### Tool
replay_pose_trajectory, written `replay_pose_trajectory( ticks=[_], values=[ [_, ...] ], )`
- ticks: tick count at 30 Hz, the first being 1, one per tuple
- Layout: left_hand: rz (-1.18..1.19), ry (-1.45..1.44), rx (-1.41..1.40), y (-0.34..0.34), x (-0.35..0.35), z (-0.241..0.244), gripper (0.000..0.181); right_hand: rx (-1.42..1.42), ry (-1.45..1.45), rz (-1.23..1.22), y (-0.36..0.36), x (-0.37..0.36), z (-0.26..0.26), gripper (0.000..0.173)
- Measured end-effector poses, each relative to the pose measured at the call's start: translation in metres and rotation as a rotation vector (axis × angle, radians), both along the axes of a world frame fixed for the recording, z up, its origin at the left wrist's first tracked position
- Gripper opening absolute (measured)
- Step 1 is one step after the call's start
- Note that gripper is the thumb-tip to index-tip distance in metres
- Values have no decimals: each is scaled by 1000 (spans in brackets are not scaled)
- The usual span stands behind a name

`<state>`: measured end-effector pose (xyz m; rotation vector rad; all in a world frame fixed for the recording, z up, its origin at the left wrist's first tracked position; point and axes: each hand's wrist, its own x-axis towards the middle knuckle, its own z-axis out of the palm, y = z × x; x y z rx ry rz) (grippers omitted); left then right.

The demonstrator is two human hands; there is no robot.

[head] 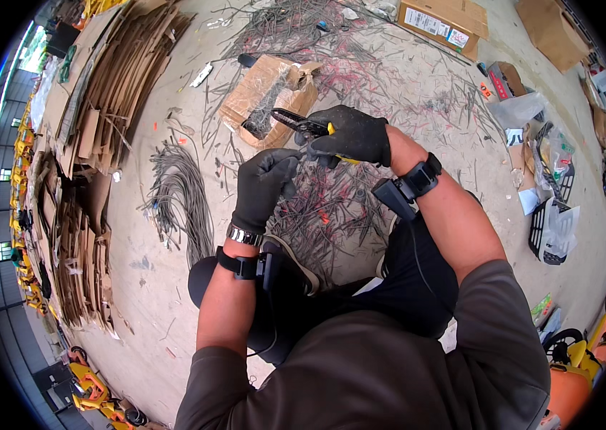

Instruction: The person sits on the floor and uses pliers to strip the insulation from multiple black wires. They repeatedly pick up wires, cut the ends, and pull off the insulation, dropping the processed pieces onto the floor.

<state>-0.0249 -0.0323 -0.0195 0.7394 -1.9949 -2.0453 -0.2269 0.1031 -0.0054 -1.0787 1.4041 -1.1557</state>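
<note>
My right hand [354,134], in a black work glove, grips wire-stripper-like pliers [293,119] with a dark head and yellow-marked handles. The tool's head points left, over the edge of an open, torn cardboard box [252,99] on the floor. My left hand [266,183], gloved the same way, is just below and left of the pliers. Its fingers are curled together close to my right fingers; whether a wire end is pinched there is too small to tell. Beneath both hands lies a heap of cut grey cable pieces [324,209] mixed with red bits.
A bundle of long grey cables [187,199] curves along the floor to the left. Stacked flattened cardboard [120,70] lines the far left. On the right are a black plastic basket [547,231] and clear plastic bags [558,150]. Another cardboard box [443,24] stands at the top.
</note>
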Motion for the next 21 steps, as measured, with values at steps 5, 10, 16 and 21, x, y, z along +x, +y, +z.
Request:
replay_pose_trajectory(
  ticks=[5,10,16,21],
  values=[
    [161,11,-351,-18,5,16,14,58,-34,-11,1,-17,-8,27],
    [423,91,-272,-51,22,36,11,52,-103,-137,8,-42,-13,30],
    [592,166,-251,-74,42,39,12,60,-61,-213,12,-54,-15,30],
    [748,181,-277,-79,46,45,11,103,22,-249,18,-61,-11,25]
  ],
)
